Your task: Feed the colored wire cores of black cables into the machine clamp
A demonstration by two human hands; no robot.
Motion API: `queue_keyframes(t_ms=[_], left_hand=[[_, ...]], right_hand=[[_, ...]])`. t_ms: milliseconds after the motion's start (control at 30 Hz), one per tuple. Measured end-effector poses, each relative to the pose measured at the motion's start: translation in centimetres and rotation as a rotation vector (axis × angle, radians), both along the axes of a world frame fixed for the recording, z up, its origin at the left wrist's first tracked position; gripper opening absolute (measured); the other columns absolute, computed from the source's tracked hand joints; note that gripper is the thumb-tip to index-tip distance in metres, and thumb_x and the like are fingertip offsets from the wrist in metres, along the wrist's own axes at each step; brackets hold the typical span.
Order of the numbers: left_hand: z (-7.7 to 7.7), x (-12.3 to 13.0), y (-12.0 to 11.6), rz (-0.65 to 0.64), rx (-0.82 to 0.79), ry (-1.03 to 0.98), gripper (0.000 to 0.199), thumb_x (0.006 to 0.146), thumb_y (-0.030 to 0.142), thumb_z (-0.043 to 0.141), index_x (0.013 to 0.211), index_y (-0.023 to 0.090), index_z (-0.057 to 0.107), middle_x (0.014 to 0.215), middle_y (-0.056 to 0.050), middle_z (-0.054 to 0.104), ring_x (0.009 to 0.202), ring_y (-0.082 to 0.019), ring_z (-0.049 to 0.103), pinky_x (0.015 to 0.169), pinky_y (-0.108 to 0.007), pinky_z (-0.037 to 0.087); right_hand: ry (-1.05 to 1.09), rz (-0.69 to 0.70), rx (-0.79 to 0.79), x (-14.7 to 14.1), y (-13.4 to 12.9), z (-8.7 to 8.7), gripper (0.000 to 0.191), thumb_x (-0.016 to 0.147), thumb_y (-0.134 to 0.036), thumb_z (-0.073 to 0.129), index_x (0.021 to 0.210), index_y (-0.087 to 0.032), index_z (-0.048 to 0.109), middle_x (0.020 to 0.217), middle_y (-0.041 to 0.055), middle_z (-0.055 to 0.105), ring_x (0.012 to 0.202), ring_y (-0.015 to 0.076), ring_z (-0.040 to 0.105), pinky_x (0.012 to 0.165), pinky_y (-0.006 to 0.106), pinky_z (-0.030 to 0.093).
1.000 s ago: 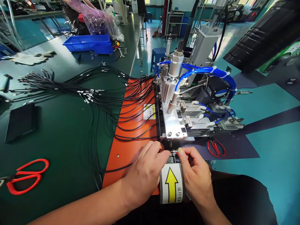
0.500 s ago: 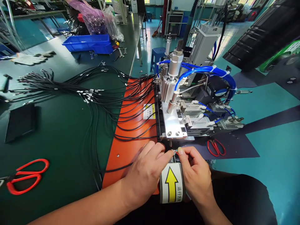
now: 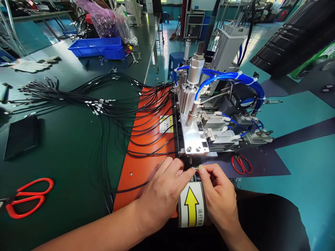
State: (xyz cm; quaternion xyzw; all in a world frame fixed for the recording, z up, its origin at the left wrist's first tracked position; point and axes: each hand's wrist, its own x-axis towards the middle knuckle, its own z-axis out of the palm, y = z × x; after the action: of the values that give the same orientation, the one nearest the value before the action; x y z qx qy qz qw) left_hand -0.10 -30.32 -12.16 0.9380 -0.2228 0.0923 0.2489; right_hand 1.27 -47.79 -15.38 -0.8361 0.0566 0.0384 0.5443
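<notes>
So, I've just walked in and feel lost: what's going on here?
A person's right hand pinches thin coloured wires, the left hand close beside them, in front of a metal machine. A black cable crosses the orange panel toward the left hand; other cables lie bundled on the green table.

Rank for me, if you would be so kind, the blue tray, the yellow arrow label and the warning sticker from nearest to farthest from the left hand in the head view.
1. Yellow arrow label: just right of the left hand.
2. Warning sticker: farther forward, on the orange surface.
3. Blue tray: far back on the left, on the table.
</notes>
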Motion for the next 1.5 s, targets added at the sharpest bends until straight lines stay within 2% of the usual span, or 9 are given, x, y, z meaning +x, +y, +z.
queue_keyframes(t_ms=[633, 1033, 1333, 1500], left_hand=[[-0.19, -0.07, -0.02, 0.003, 0.002, -0.003, 0.036, 0.092, 0.016, 0.059, 0.127, 0.02, 0.059, 0.094, -0.007, 0.049, 0.086, -0.02, 0.043, 0.073, -0.033, 0.046], [0.2, 0.1, -0.13, -0.01, 0.041, -0.017, 0.038, 0.09, 0.016, 0.061, 0.127, 0.018, 0.06, 0.095, -0.008, 0.05, 0.084, -0.019, 0.041, 0.07, -0.031, 0.045], [0.03, -0.05, -0.24, 0.014, 0.036, -0.042, 0.036, 0.091, 0.011, 0.056, 0.126, 0.019, 0.061, 0.092, -0.007, 0.048, 0.083, -0.019, 0.041, 0.068, -0.031, 0.043], [0.09, -0.09, -0.24, 0.002, 0.034, -0.037, 0.035, 0.091, 0.015, 0.059, 0.125, 0.018, 0.061, 0.093, -0.007, 0.048, 0.083, -0.019, 0.041, 0.069, -0.032, 0.044]], right_hand=[[0.019, -0.006, -0.026, 0.12, 0.25, 0.59, 0.033, 0.094, -0.052, 0.054, 0.091, -0.02, 0.063, 0.08, 0.0024, 0.064, 0.071, 0.0157, 0.059, 0.068, 0.027, 0.045], [0.047, -0.006, -0.037, 0.11, 0.14, 0.92, 0.036, 0.094, -0.055, 0.053, 0.09, -0.02, 0.062, 0.075, 0.0017, 0.063, 0.067, 0.0151, 0.056, 0.064, 0.027, 0.045], [0.075, -0.003, -0.031, 0.23, 0.17, 0.75, 0.038, 0.093, -0.057, 0.053, 0.091, -0.021, 0.064, 0.076, 0.0018, 0.063, 0.067, 0.0152, 0.055, 0.065, 0.028, 0.045], [0.107, -0.008, 0.008, 0.37, 0.26, 0.82, 0.04, 0.093, -0.059, 0.052, 0.09, -0.021, 0.063, 0.074, 0.0012, 0.061, 0.067, 0.0148, 0.053, 0.064, 0.027, 0.044]])
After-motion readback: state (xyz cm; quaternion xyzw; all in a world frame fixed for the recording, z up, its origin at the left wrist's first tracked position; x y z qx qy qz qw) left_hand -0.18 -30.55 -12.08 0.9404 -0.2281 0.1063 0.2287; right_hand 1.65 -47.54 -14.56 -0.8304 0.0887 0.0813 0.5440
